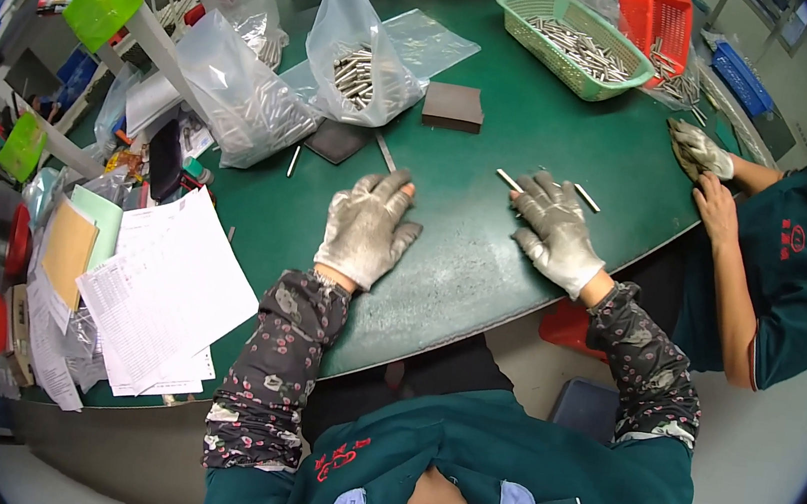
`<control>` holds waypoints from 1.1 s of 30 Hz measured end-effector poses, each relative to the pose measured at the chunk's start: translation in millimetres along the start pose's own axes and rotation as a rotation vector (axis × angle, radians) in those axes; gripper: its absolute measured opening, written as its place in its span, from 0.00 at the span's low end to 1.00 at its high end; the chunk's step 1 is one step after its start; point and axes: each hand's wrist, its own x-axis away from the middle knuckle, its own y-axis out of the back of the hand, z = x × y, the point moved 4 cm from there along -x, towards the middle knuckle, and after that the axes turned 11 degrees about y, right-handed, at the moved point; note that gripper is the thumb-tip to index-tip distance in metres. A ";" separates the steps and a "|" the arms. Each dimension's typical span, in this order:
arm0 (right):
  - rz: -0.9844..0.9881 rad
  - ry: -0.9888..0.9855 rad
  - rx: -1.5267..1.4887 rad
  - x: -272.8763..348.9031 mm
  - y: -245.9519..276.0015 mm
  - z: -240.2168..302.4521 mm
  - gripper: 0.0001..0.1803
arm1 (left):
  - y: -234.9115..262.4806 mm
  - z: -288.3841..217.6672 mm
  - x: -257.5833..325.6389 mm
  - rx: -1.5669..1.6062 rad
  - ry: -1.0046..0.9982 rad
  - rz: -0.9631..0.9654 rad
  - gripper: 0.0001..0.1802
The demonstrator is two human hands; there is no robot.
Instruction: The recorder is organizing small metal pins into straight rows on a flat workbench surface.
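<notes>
Presently has the left hand (366, 225) palm-down over the table (468, 174) — released, with fingers loosely parted, close to a thin strip (385, 152). Has the right hand (555, 228) spread out too, unclenched, with its fingers over a few loose pins (587, 198); cannot tell if pressing on any. Farther up, has a brown block (454, 105) just beside an open bag (336, 27) of pins, with a pale green basket (600, 91) of more beyond — and, off to the left, papers (169, 294).
</notes>
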 end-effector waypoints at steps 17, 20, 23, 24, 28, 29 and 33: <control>-0.056 -0.093 0.077 6.8 6.2 3.4 0.39 | 0.6 -71.6 6.5 0.253 -0.155 0.004 0.33; -0.058 -0.033 0.145 2.0 1.0 8.3 0.35 | -41.2 -84.9 -11.9 0.038 -0.131 -0.015 0.40; -0.130 -0.002 0.032 -1.3 6.4 14.4 0.28 | -45.1 -83.5 -16.5 0.064 -0.137 0.066 0.40; -0.124 0.036 -0.066 -1.4 6.9 17.0 0.27 | -42.2 -82.9 -13.9 0.111 -0.148 0.058 0.36; -0.136 0.137 -0.160 0.5 4.3 42.6 0.24 | -33.7 -72.9 6.0 0.303 -0.182 0.040 0.27; -0.129 0.137 -0.180 0.7 0.8 48.1 0.24 | -32.5 -69.9 12.9 0.302 -0.179 0.045 0.27; -0.128 0.237 -0.238 -15.9 -7.3 85.2 0.22 | -7.7 -44.3 37.7 0.317 -0.105 0.041 0.23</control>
